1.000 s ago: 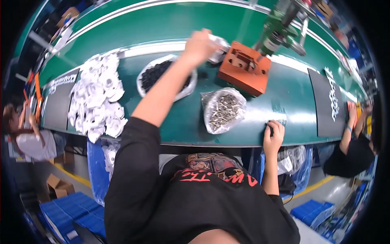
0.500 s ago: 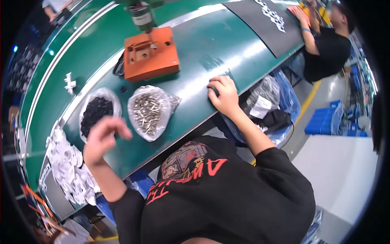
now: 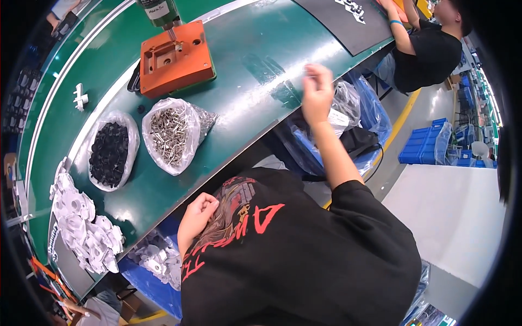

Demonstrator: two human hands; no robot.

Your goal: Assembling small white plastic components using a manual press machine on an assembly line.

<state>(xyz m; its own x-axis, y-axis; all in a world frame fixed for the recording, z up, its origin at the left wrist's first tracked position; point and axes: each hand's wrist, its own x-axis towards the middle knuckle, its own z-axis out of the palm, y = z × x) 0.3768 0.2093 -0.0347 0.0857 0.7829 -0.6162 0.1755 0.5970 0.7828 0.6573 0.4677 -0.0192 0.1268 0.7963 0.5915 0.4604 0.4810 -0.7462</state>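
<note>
My left hand [image 3: 199, 218] is off the table, in front of my shirt, with its fingers curled together; whether anything is in them is hidden. Motion smears my right hand [image 3: 317, 96], raised by the table's front edge near a plastic-lined blue bin [image 3: 375, 117]. I cannot make out its fingers well. On the green table, a clear bag of small metal pins or screws [image 3: 169, 136] stands open, left of centre. Left of it sits a bag of small black parts [image 3: 110, 155]. Behind them, an orange fixture block [image 3: 176, 79] lies under a green power-driver head [image 3: 157, 12].
White plastic parts [image 3: 84, 223] are heaped at the table's left end, and a bin below holds more white parts [image 3: 156, 259]. A single white part [image 3: 80, 99] lies beyond the metal rail. At far right a co-worker [image 3: 432, 57] works beside a black mat [image 3: 348, 22].
My left hand has drawn back from above the bag of black parts to my shirt, its fingers curling. My right hand has lifted off the table and shifted right. The view has shifted slightly.
</note>
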